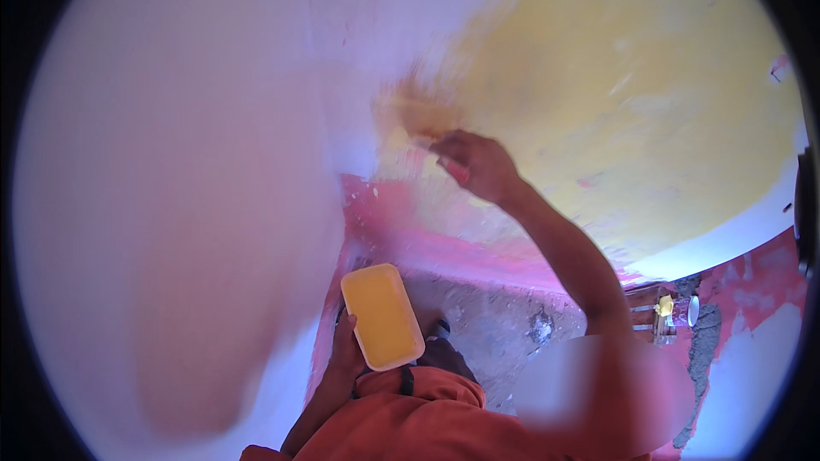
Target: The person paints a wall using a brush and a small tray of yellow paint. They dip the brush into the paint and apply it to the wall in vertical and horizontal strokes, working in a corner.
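Observation:
My right hand [483, 166] is raised against the wall, its fingers wrapped round the reddish handle of a paintbrush [420, 116]. The brush head is smeared by motion and lies at the left edge of a yellow painted area [615, 102], close to the corner. Down by my waist, my left hand [345, 347] grips the left side of a rectangular plastic tub [401, 362] of yellow paint. The tub is tilted, with its open top showing; the fingers beneath it are hidden.
A pale wall [213, 162] stands close on my left and meets the painted wall at a corner. A pink band [461, 243] runs low along the painted wall above a rough grey floor [487, 312]. At the right, a small cup [686, 312] stands near a wooden piece.

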A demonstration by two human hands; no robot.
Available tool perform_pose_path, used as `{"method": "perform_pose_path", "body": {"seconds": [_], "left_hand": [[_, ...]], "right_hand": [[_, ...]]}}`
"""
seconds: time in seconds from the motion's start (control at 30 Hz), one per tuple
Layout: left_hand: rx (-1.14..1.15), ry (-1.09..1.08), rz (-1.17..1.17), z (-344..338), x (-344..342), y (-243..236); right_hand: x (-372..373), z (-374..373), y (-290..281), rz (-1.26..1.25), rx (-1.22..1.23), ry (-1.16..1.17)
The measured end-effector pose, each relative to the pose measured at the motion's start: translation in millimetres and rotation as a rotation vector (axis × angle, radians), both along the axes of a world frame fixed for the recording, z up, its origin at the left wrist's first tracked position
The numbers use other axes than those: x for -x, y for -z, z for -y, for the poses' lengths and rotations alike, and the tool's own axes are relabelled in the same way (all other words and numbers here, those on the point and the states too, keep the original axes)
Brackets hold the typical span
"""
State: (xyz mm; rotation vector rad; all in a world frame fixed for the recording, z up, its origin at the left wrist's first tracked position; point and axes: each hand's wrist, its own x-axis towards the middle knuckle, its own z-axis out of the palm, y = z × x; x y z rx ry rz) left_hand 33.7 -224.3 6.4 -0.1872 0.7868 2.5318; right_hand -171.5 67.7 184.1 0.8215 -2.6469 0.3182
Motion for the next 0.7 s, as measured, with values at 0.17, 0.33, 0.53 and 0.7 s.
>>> {"method": "perform_pose_path", "body": {"seconds": [0.17, 0.33, 0.53, 0.7], "left_hand": [[-0.065, 0.051, 0.031, 3, -1, 28], [-0.030, 0.003, -0.090, 3, 1, 0], [-0.044, 0.007, -0.131, 3, 2, -19], [-0.064, -0.004, -0.084, 0, -1, -13]], "right_hand": [[-2, 1, -130, -0.039, 0.181, 0.031], [-28, 25, -215, -0.407, 0.188, -0.081], [-10, 31, -86, -0.802, -0.481, 0.037], [-31, 28, 7, -0.455, -0.509, -0.152]]}}
